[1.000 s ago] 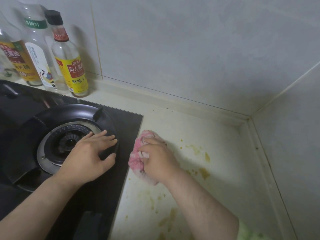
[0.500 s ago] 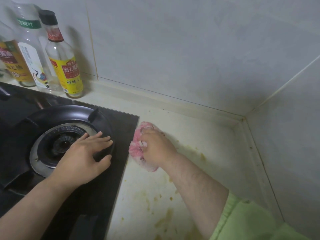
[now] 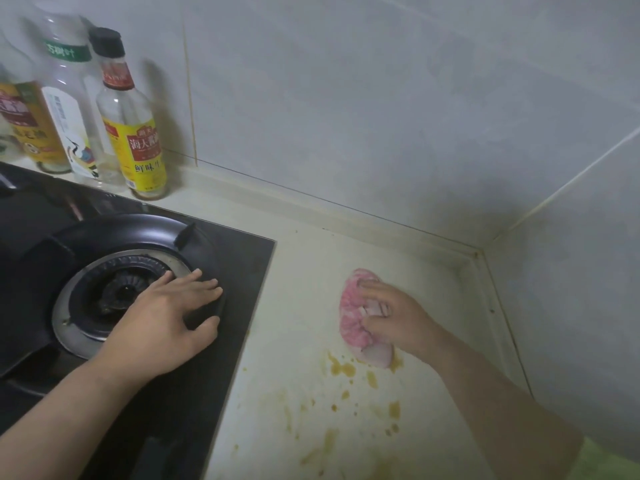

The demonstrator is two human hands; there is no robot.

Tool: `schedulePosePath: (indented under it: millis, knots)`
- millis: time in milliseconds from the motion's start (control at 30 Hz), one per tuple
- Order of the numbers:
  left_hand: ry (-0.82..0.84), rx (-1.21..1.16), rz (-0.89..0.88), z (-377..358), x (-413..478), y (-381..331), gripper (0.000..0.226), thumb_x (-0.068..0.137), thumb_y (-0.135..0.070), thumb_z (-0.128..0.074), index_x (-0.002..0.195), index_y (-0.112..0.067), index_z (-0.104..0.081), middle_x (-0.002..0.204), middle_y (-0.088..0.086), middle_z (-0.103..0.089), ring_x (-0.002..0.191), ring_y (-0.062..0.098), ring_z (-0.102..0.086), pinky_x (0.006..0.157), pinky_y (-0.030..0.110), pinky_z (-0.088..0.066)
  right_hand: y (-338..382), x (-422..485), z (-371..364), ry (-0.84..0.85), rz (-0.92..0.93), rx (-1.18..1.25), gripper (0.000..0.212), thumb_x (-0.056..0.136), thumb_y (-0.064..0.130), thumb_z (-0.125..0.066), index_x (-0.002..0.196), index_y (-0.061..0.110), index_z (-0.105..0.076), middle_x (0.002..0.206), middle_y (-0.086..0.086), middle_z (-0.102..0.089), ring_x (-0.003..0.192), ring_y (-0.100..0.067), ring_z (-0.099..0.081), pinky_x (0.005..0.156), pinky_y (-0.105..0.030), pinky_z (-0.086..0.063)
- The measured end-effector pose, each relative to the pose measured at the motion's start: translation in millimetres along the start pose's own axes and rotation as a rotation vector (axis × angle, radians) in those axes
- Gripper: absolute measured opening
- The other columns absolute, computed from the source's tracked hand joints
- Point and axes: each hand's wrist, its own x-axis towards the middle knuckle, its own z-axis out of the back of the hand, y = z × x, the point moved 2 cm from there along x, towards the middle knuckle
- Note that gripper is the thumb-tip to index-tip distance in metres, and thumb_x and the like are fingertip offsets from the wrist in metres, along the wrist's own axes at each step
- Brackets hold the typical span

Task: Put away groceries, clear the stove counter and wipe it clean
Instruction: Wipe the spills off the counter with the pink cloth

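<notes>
head view looks down on the pale counter [image 3: 311, 258] between the black hob [image 3: 249, 271] and the tiled corner. the right hand [image 3: 398, 320] lies on top of the pink cloth [image 3: 349, 306], fingers spread and curled over it, gripping it and pressing it onto the counter about midway between the hob's right edge and the right wall. the cloth is a bunched oval; its long axis runs from the back wall toward the near edge, tilted a little to the right at its near end.

what the next stroke turns on, as i judge it, is the yellow-brown stains [image 3: 341, 369]. the first blotches touch or sit just beside the cloth's near end, and the rest scatter on toward the near edge of the counter, drifting slightly toward the hob side. so the dirt lies on the person's side of the cloth, along its long axis, and a pull toward the near edge would carry the cloth over it. counter behind the cloth looks cleaner.

the left hand [image 3: 162, 327] is well apart from all this, laid flat with straight fingers on the rim of the pan support [image 3: 138, 230], holding nothing. the right hand is plainly the nearer one. bottles [image 3: 138, 133] stand at the back edge behind the hob.
</notes>
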Motion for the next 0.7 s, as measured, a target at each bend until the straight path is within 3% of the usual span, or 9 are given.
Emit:
schedulePosePath:
  millis: [100, 233, 300, 400, 433, 533, 633, 700]
  knots:
    - [-0.002, 0.006, -0.002, -0.6, 0.0, 0.4, 0.064, 0.069, -0.054, -0.043, 0.116, -0.018, -0.068, 0.125, -0.007, -0.062, 0.130, 0.006, -0.041, 0.113, 0.037, -0.023, 5.3, -3.0, -5.4, -0.236, 0.005, -0.033, 0.050, 0.077, 0.039, -0.066, 0.125, 0.026, -0.061, 0.132, 0.014, -0.039, 0.132, -0.002, -0.035, 0.106, -0.016, -0.023]
    - [-0.004, 0.009, -0.008, -1.8, 0.6, 0.7, 0.062, 0.070, -0.053, -0.044, 0.115, -0.019, -0.068, 0.124, -0.007, -0.063, 0.129, 0.000, -0.040, 0.113, 0.037, -0.024, 8.5, 7.1, -42.3, -0.295, -0.042, -0.322, 0.073, 0.078, 0.061, -0.034, 0.126, 0.012, -0.056, 0.137, -0.002, -0.052, 0.129, -0.022, -0.045, 0.109, -0.036, -0.034]
    - [0.001, -0.013, -0.019, -2.1, 0.8, 1.1, 0.061, 0.070, -0.053, -0.045, 0.116, -0.021, -0.067, 0.124, -0.013, -0.060, 0.128, -0.015, -0.032, 0.115, 0.030, -0.020, 9.2, 12.4, -49.6, -0.313, -0.061, -0.423, 0.078, 0.076, 0.058, -0.025, 0.130, 0.010, -0.054, 0.138, -0.007, -0.052, 0.128, -0.028, -0.046, 0.109, -0.041, -0.035]
    - [0.016, -0.050, -0.034, -1.4, 1.6, 1.2, 0.060, 0.070, -0.052, -0.047, 0.117, -0.021, -0.066, 0.122, -0.024, -0.051, 0.125, -0.028, -0.019, 0.113, 0.011, -0.009, 2.8, 18.8, -38.9, -0.323, 0.026, -0.443, 0.068, 0.079, 0.049, -0.028, 0.124, 0.010, -0.061, 0.134, -0.006, -0.056, 0.126, -0.026, -0.050, 0.109, -0.038, -0.036]
    - [0.020, -0.051, -0.032, -1.3, 1.6, 1.3, 0.060, 0.070, -0.052, -0.047, 0.117, -0.020, -0.066, 0.121, -0.027, -0.048, 0.125, -0.029, -0.019, 0.114, 0.011, -0.010, -2.1, 18.7, -32.3, -0.313, 0.048, -0.400, 0.062, 0.081, 0.045, -0.033, 0.123, 0.010, -0.063, 0.133, -0.006, -0.057, 0.125, -0.025, -0.050, 0.110, -0.036, -0.035]
    - [0.005, -0.034, -0.002, -1.3, 1.7, 1.1, 0.061, 0.069, -0.053, -0.047, 0.116, -0.019, -0.067, 0.121, -0.021, -0.053, 0.124, -0.029, -0.020, 0.114, 0.031, -0.021, -26.7, 12.9, -8.9, -0.334, 0.030, -0.276, 0.055, 0.080, 0.039, -0.041, 0.119, 0.011, -0.067, 0.127, -0.007, -0.060, 0.119, -0.028, -0.053, 0.109, -0.033, -0.037]
    - [0.003, -0.023, 0.006, -0.9, 1.1, -0.8, 0.062, 0.069, -0.053, -0.046, 0.116, -0.019, -0.067, 0.121, -0.018, -0.054, 0.123, -0.030, -0.019, 0.114, 0.030, -0.021, -48.7, 0.1, 6.9, -0.380, -0.082, -0.190, 0.035, 0.081, 0.021, -0.057, 0.114, 0.021, -0.072, 0.125, -0.005, -0.056, 0.117, -0.026, -0.051, 0.106, -0.028, -0.036]
    - [0.000, -0.027, 0.007, -0.6, 1.1, -1.1, 0.062, 0.069, -0.053, -0.046, 0.116, -0.019, -0.067, 0.121, -0.018, -0.054, 0.123, -0.030, -0.019, 0.113, 0.034, -0.022, -52.7, -6.9, 9.6, -0.349, -0.103, -0.161, 0.034, 0.082, 0.006, -0.064, 0.110, 0.022, -0.074, 0.127, -0.002, -0.053, 0.118, -0.021, -0.049, 0.103, -0.021, -0.032]
